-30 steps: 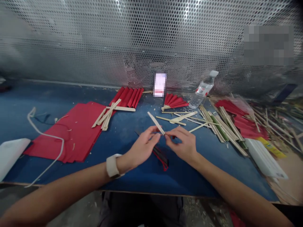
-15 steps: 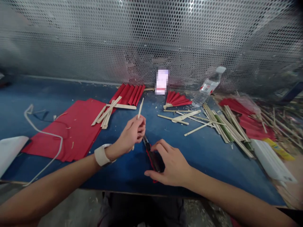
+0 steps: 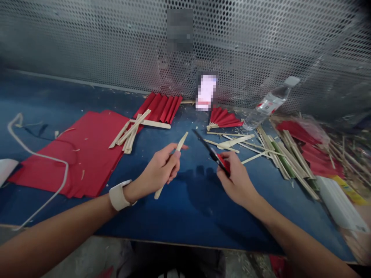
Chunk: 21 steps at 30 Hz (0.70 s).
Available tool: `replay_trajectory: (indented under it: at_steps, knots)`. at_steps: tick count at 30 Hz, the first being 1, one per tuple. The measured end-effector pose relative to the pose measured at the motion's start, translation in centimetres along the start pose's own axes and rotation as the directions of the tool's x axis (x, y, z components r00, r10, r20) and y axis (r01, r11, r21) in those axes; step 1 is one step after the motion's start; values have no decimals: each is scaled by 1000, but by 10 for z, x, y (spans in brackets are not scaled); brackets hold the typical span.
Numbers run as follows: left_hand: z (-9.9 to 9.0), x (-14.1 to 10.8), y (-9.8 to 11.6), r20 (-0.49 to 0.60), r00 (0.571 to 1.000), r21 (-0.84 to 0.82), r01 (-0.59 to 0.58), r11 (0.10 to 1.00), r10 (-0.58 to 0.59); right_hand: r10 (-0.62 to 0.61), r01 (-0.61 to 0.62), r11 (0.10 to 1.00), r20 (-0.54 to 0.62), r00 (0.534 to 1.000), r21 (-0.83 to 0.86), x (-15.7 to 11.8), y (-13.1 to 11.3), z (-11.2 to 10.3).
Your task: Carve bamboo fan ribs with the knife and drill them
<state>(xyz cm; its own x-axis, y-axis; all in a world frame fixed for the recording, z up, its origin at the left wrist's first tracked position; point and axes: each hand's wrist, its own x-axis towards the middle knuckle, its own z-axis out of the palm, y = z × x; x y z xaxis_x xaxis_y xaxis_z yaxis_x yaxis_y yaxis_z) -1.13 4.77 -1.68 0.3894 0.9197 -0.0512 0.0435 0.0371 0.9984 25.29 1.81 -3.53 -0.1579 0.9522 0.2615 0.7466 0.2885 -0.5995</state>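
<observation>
A pale bamboo strip (image 3: 182,140) is pinched in my left hand (image 3: 165,165); its tapered tip points up and away, and its lower end sticks out below the palm. My right hand (image 3: 236,177) is closed around a black and red knife (image 3: 216,156), whose dark blade points up and to the left, apart from the strip. Behind my left hand, several bamboo pieces (image 3: 133,132) lie crossed on the edge of stacked red sheets (image 3: 84,150). Loose thin strips (image 3: 223,144) lie just beyond my right hand.
Pleated red paper (image 3: 162,108), a small red fan (image 3: 224,119), a lit phone (image 3: 206,92) and a leaning water bottle (image 3: 269,102) stand or lie along the perforated metal panel (image 3: 116,50). A white cable (image 3: 37,152) curves at left. Bamboo slats (image 3: 290,162) and a white case (image 3: 342,204) are at right.
My right hand has taken hold of the knife and lifted it up and to the right. The strip in my left hand is now tilted further right. The view has shifted slightly.
</observation>
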Motion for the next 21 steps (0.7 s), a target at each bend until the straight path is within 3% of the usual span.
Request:
replay_trajectory:
  at_steps: [3,6,9,21]
  knots:
    - [3,-2,-1,71,995,-99,77,992,-70,-40,41,993,-13,999,110,-3,0,0]
    - [7,-4,0,145,980,-261,169,950,-135,-151,151,988,-12,988,19,-7,-7,-1]
    - [8,-5,1,219,963,-297,221,929,-159,-246,246,968,10,969,-37,-8,-13,-2]
    - [2,-17,16,179,984,75,-10,997,-4,-262,262,965,95,960,7,-8,-17,-8]
